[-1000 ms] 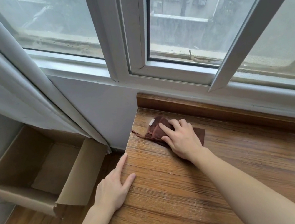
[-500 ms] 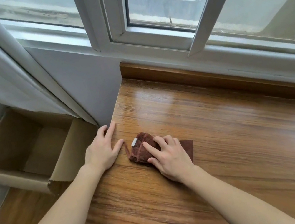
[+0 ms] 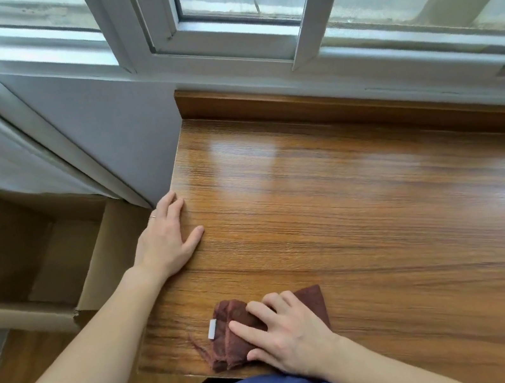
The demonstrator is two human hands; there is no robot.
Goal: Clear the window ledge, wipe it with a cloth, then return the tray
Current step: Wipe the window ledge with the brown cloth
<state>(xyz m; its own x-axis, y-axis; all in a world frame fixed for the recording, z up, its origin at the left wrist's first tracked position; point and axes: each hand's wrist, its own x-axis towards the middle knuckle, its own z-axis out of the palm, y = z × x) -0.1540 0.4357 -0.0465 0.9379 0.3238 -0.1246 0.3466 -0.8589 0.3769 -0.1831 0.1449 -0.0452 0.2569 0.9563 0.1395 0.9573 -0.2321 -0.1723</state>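
The right hand is pressing flat, fingers straight, on the brown cloth (bunched, white tag showing) at the wooden ledge near edge; the left hand is lying open on its left end

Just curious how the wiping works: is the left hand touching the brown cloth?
Apart. The head view shows the left hand resting on the ledge's left edge, bare wood between it and the cloth under the right hand.

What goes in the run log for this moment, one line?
phase: wiping | right hand presses brown cloth at ledge's near edge | left hand flat on wooden ledge | tray: not in view
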